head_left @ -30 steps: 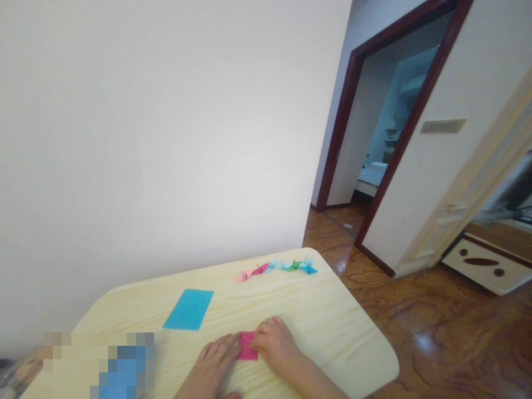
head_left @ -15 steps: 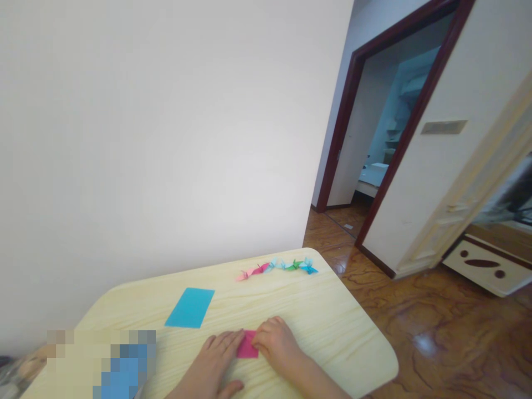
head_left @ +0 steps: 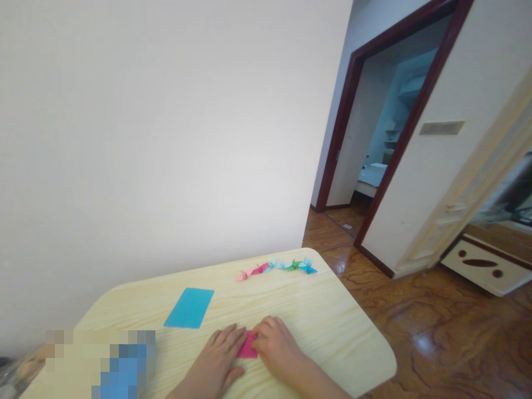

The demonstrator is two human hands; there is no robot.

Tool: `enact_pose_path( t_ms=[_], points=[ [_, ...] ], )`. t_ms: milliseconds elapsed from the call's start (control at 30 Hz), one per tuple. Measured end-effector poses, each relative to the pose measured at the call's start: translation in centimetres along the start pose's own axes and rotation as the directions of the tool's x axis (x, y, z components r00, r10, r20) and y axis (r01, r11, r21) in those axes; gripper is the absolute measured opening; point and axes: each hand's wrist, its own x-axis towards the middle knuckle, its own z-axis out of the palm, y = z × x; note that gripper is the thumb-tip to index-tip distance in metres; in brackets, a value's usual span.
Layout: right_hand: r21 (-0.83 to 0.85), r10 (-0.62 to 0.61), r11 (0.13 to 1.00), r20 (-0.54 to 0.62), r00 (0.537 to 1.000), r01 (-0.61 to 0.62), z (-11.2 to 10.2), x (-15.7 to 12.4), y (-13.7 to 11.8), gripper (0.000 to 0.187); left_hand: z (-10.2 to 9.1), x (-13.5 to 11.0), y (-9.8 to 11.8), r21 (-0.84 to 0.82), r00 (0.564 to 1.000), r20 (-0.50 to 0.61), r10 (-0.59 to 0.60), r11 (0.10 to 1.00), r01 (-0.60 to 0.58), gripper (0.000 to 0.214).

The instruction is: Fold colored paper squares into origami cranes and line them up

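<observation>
A small square of folded pink origami paper point(head_left: 248, 349) lies on the table between my two hands. My left hand point(head_left: 220, 352) rests flat, its fingertips over the paper's left edge and its thumb spread toward me. My right hand point(head_left: 276, 343) has its fingers curled together on the paper's right edge, gripping it; the fingertips are partly hidden. Beyond my left hand lies a flat sheet of blue paper point(head_left: 190, 308). Along the far edge sits a row of several folded paper cranes, among them a pink crane point(head_left: 241, 275) and a green crane point(head_left: 295, 265).
The pale wood-grain table point(head_left: 332, 321) has rounded corners and stands against a white wall point(head_left: 166, 138). A blurred-out patch point(head_left: 100, 366) covers the near left corner. To the right are a wooden floor point(head_left: 419, 316), a doorway with a dark red frame, and a white cabinet point(head_left: 482, 263).
My left hand has shifted slightly, its fingers reaching a little further over the pink paper. My right hand stays at the paper's right edge with almost no movement.
</observation>
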Motion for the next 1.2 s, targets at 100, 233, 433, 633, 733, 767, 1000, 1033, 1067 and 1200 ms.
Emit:
enact_pose_path(
  t_ms=[100,233,433,633,733,767,1000,1033,1067,1200],
  points=[
    [-0.023,-0.069,0.997,0.021,0.997,0.069,0.1,-0.4,-0.2,0.008,-0.2,0.0,0.0,0.039,1.0,-0.017,0.022,0.999,-0.021,0.054],
    [-0.116,-0.118,0.986,0.045,0.992,0.122,-0.5,-1.3,-0.7,0.017,-0.4,0.1,0.1,0.081,0.997,-0.049,0.061,0.995,-0.057,0.053],
    [-0.222,-0.266,0.929,0.153,0.952,0.296,-2.5,-2.6,-0.1,0.027,-0.6,0.1,0.1,0.089,0.999,-0.014,0.048,0.995,-0.047,0.051],
    [-0.142,-0.152,0.975,0.126,0.98,0.169,-3.3,-3.0,0.2,0.028,-0.7,0.1,0.9,0.078,0.999,0.006,-0.054,0.996,0.053,0.049],
    [-0.054,-0.011,0.998,0.072,0.997,0.015,-2.2,-2.5,-0.9,0.032,-0.8,0.3,2.1,0.073,0.988,0.04,-0.151,0.986,0.148,0.047],
    [-0.019,0.003,1.0,0.066,0.998,-0.002,-1.8,-2.3,-1.2,0.031,-0.8,0.4,2.6,0.073,0.98,0.052,-0.195,0.979,0.191,0.047],
    [0.096,0.068,0.993,0.048,0.997,-0.072,-1.4,-0.9,-0.8,0.026,-0.5,-0.5,2.9,-0.046,0.943,0.032,-0.331,0.942,0.332,0.057],
    [0.109,0.053,0.992,0.058,0.997,-0.059,-1.5,-0.7,-0.5,0.026,-0.5,-0.7,2.4,-0.09,0.948,0.006,-0.319,0.944,0.318,0.06],
    [0.12,0.036,0.992,0.067,0.997,-0.044,-1.7,-0.6,-0.2,0.026,-0.4,-0.8,1.8,-0.13,0.953,-0.03,-0.303,0.946,0.297,0.061],
    [0.136,0.004,0.991,0.066,0.998,-0.013,-1.9,-0.3,0.2,0.025,0.0,-0.4,0.0,-0.134,0.96,-0.201,-0.193,0.977,0.168,0.044]
  ],
)
